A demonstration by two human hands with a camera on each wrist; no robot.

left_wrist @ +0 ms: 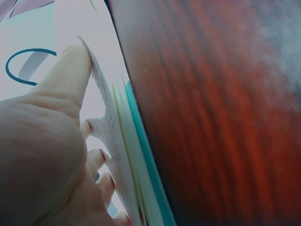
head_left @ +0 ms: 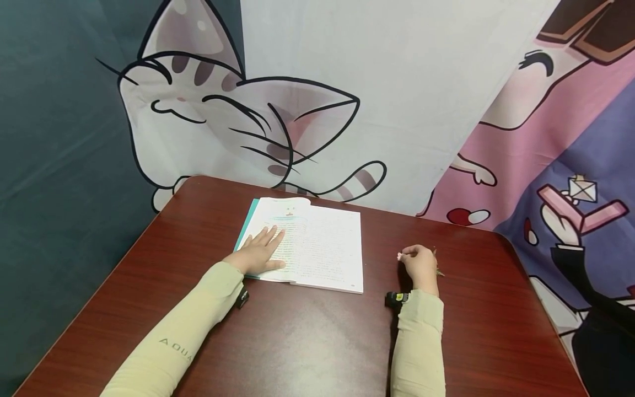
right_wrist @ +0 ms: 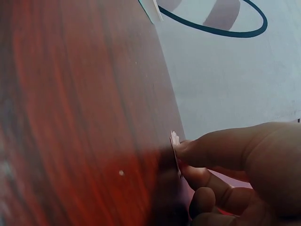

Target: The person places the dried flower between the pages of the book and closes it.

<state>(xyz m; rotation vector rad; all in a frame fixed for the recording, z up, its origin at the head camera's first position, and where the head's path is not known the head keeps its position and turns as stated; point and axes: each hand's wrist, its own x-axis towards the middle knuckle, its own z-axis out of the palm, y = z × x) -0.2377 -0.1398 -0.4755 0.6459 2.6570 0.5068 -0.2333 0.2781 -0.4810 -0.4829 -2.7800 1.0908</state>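
Note:
An open book (head_left: 327, 248) with a teal cover edge lies on the table, its pages printed with small text. My left hand (head_left: 259, 252) rests with fingers spread on the left page; in the left wrist view its thumb (left_wrist: 68, 70) lies along the paper near the book's lower edge. To the right of the book, my right hand (head_left: 420, 264) pinches a small, thin pink piece (right_wrist: 175, 138) with a ruffled edge between thumb and fingers, close over the table. Greenish leaf-like tips (head_left: 440, 272) stick out past the far side of this hand; the rest is hidden behind it.
The dark red-brown wooden table (head_left: 297, 342) has rounded far corners. Behind it hangs a cloth backdrop (head_left: 407, 82) with a cartoon cat and other figures. A dark object (head_left: 602, 347) stands beyond the table's right edge. Black wrist cameras (head_left: 395, 299) sit at both cuffs.

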